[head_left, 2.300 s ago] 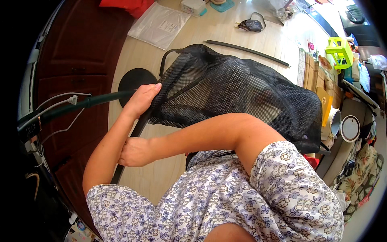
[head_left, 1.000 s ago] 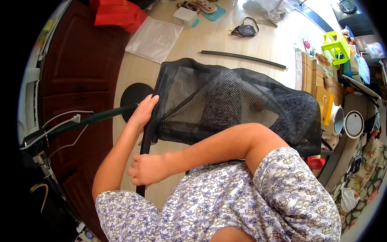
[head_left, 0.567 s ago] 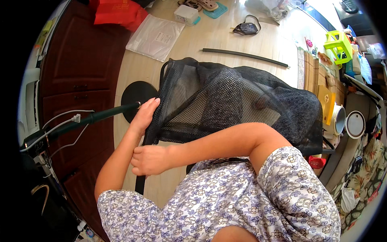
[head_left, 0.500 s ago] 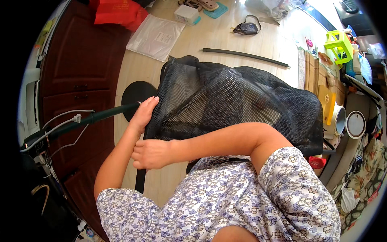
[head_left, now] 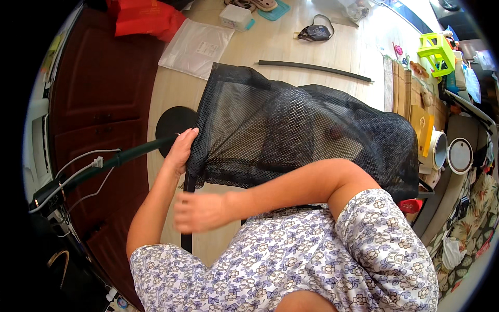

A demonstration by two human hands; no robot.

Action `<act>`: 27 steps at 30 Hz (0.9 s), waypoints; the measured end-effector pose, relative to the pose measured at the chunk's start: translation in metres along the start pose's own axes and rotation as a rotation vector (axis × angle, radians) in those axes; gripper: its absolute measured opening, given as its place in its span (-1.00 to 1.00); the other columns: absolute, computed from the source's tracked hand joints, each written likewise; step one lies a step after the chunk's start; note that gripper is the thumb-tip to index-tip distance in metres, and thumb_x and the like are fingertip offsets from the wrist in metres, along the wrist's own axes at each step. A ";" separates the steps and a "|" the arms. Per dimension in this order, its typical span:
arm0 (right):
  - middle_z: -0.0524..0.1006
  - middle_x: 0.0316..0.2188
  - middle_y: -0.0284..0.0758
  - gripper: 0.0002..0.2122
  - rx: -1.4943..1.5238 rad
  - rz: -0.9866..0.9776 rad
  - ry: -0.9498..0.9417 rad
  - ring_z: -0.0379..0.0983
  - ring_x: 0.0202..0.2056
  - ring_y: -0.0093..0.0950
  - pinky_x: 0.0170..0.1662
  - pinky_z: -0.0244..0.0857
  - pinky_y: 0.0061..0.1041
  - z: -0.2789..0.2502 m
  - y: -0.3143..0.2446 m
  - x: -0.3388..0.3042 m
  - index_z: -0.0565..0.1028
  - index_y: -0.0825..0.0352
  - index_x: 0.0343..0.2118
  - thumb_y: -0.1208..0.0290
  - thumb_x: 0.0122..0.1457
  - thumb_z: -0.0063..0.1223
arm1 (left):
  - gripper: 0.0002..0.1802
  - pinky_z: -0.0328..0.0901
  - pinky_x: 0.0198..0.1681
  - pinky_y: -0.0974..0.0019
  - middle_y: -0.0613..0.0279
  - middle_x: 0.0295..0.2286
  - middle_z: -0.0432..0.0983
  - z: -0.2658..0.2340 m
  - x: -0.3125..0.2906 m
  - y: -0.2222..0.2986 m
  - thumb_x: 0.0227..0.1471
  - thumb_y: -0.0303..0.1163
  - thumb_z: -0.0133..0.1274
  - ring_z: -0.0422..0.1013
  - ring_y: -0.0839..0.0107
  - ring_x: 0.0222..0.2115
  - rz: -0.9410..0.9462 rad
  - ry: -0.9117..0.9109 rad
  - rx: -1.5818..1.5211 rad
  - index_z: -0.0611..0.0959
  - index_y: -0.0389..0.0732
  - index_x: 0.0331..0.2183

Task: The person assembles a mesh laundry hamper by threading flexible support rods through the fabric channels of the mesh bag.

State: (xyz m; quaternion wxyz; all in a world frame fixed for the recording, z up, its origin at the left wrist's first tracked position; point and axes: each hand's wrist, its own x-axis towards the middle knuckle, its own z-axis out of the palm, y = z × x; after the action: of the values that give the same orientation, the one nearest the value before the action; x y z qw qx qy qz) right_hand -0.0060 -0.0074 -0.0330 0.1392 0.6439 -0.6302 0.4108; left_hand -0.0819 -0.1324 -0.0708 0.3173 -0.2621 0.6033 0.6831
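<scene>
A large black mesh cover (head_left: 234,114) spreads in front of me, with dark shapes showing through its weave. At its left edge my left hand (head_left: 182,151) is closed on the mesh, thumb up along the border. A flat black bar (head_left: 186,241) runs down from that edge toward me. Across the bar, just below the mesh's near left corner, lies my right hand (head_left: 201,212); its fingers are smeared by motion, so its grip is unclear. My right forearm passes in front of the mesh's near side.
A green pole (head_left: 130,154) with grey cables stands left, on a round black base (head_left: 174,125), beside dark red cabinets (head_left: 104,88). Beyond the mesh lie a loose black rod (head_left: 314,70), a clear plastic bag (head_left: 195,49) and a small dark pouch (head_left: 314,33). A yellow-green stool (head_left: 436,54) stands right.
My right hand has moved slightly down, toward me, and is now blurred. The mesh's far left corner has spread out flatter. My left hand still holds the edge.
</scene>
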 end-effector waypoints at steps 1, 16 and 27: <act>0.34 -0.50 -0.42 -0.85 0.028 -0.012 0.001 0.29 -0.35 -0.47 -0.16 0.13 -0.36 0.000 -0.005 0.003 0.40 0.25 -0.45 0.34 -0.09 -0.10 | -0.70 0.27 -0.32 0.47 0.32 -0.37 0.45 0.000 -0.001 -0.002 0.11 -0.24 -0.19 0.37 0.56 -0.40 0.004 0.002 -0.013 0.48 -0.27 -0.29; 0.32 -0.48 -0.42 -0.87 -0.222 0.066 -0.001 0.28 -0.32 -0.47 -0.16 0.14 -0.34 -0.025 0.065 -0.015 0.39 0.28 -0.48 0.37 -0.11 -0.09 | -0.79 0.14 -0.29 0.47 0.42 -0.50 0.25 -0.012 -0.009 0.004 0.05 -0.23 -0.10 0.13 0.56 -0.46 0.013 0.111 0.265 0.41 -0.15 -0.48; 0.31 -0.49 -0.42 -0.87 -0.022 0.041 0.050 0.28 -0.35 -0.47 -0.24 0.16 -0.44 -0.017 0.020 0.012 0.38 0.24 -0.45 0.35 -0.10 -0.07 | -0.66 0.21 -0.16 0.49 0.28 -0.26 0.42 -0.011 -0.003 -0.009 0.11 -0.30 -0.19 0.33 0.54 -0.27 0.034 0.008 0.118 0.42 -0.33 -0.14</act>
State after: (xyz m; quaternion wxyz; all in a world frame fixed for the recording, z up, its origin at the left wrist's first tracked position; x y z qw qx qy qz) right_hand -0.0323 -0.0070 -0.0205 0.1535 0.6190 -0.6440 0.4225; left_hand -0.0739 -0.1431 -0.0762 0.3179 -0.2354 0.6484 0.6505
